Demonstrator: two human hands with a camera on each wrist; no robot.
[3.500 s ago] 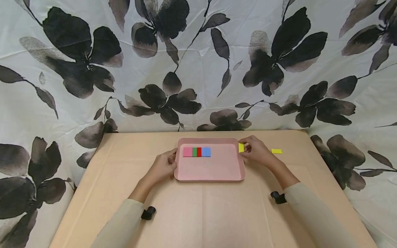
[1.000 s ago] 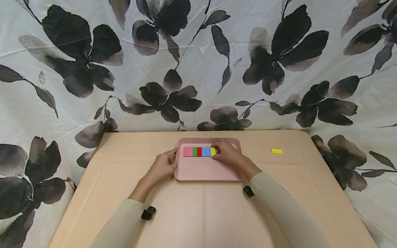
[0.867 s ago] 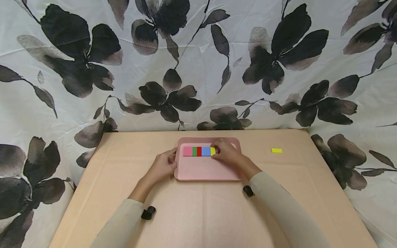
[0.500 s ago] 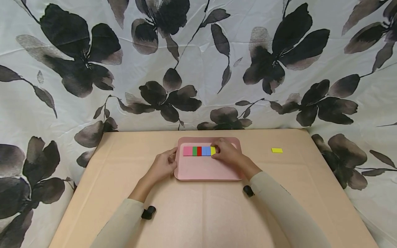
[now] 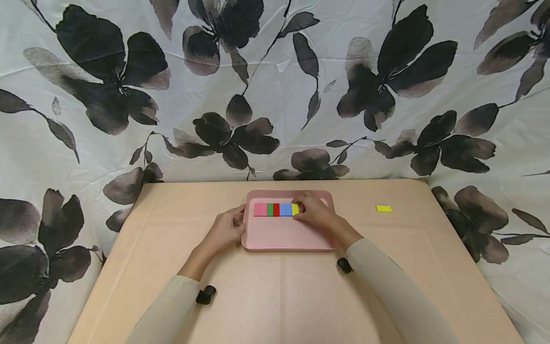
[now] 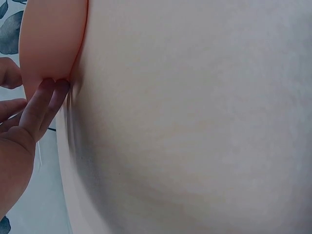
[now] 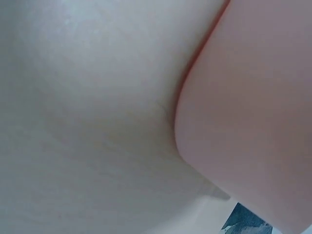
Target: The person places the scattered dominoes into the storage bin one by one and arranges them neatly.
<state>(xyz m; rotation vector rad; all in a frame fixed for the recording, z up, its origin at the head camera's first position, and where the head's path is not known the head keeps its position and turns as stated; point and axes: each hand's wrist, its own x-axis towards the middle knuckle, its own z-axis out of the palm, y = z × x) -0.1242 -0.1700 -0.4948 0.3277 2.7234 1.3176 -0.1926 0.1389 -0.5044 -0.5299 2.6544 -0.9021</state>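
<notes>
A pink tray (image 5: pixel 275 236) lies near the far side of the table. My left hand (image 5: pixel 225 227) holds its left edge; in the left wrist view the fingers (image 6: pixel 41 105) meet the tray's rim. Inside the tray a row of flat coloured pieces runs left to right: pink (image 5: pixel 259 209), green (image 5: pixel 269 209), red (image 5: pixel 276 209) and blue (image 5: pixel 285 209). At the row's right end, against the blue, my right hand (image 5: pixel 315 212) pinches a yellow piece (image 5: pixel 294 209), partly hidden by the fingers. The right wrist view shows only the tray corner (image 7: pixel 234 112) and table, no hand.
Another yellow piece (image 5: pixel 384 209) lies on the table to the right of the tray. Beige cloth (image 5: pixel 279 296) covers the table, and a floral curtain (image 5: pixel 292 95) hangs behind its far edge.
Since the earliest frame, my right hand has carried the yellow piece left from the tray's right rim to the end of the row. Over the last second both hands have stayed still.
</notes>
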